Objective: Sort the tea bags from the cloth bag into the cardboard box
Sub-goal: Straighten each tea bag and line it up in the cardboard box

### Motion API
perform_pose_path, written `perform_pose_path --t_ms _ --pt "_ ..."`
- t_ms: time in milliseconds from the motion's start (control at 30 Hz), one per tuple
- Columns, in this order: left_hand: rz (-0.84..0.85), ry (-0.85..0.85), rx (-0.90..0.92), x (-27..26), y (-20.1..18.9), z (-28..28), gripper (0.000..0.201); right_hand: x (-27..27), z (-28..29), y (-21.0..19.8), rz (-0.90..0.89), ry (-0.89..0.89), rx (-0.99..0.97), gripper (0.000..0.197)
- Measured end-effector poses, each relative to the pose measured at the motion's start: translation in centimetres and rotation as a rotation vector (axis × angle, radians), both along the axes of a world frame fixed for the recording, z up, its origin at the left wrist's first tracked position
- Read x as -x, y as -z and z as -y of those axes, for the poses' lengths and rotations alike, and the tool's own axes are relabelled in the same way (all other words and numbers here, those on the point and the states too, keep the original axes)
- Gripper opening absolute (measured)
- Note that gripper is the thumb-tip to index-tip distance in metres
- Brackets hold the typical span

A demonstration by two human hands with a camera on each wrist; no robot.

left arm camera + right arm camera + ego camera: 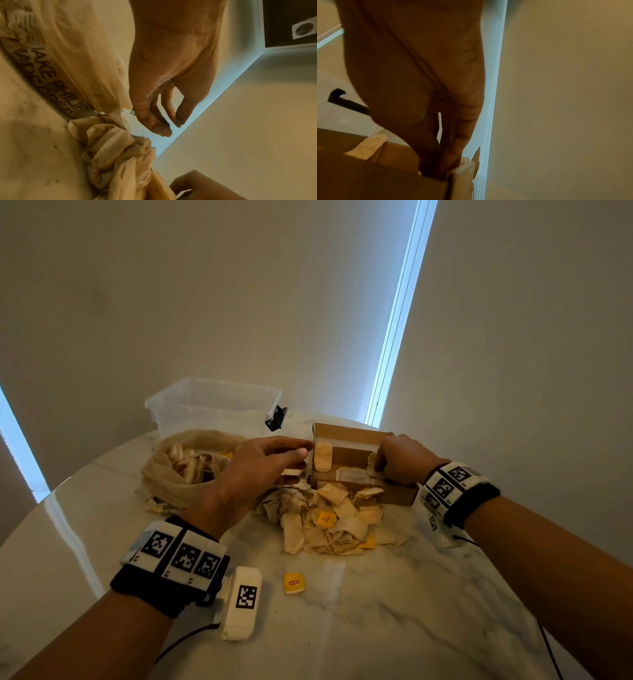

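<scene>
On a marble table (394, 594), the head view shows a left hand (255, 470) hovering, fingers loosely extended and empty, between a cloth bag (171, 474) of tea bags and an open box (356, 463). A loose pile (335, 522) of tea bags lies just before the box. Only the right wrist view shows the right hand (426, 94) reaching inside the box, fingers (453, 146) pinching a tea bag (465, 167) at its wall.
</scene>
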State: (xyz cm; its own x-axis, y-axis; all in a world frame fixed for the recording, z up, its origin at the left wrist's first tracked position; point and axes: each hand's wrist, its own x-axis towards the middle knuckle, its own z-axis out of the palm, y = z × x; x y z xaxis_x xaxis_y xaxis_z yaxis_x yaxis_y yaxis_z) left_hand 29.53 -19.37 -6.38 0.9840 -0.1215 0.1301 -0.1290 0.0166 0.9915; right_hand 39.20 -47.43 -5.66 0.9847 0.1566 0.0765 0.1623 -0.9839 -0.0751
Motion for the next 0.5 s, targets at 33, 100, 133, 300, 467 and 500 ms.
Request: perform_pose_path --t_ms 33,100,133,300,467,500 --pt "0.001 -0.002 -0.001 -0.1 0.0 -0.1 0.023 0.0 -0.1 -0.1 0.018 0.007 -0.015 0.016" --pt "0.003 -0.009 -0.006 -0.1 0.1 -0.1 0.023 0.0 -0.3 -0.1 0.031 0.003 -0.039 0.019" --pt "0.003 -0.010 -0.005 -0.2 0.1 -0.1 0.023 0.1 -0.4 -0.1 0.014 -0.006 -0.038 0.020" --pt "0.018 -0.031 0.003 -0.2 0.0 -0.2 0.022 1.2 -1.5 -1.6 -0.002 -0.062 -0.131 0.025" --pt "0.052 -0.115 0.045 -0.4 -0.1 -0.5 0.022 6.3 -6.1 -5.2 -0.106 -0.269 -0.196 0.020" --pt "0.064 -0.131 0.060 -0.4 -0.2 -0.6 0.022 7.3 -7.3 -5.4 -0.155 -0.296 -0.186 0.023"
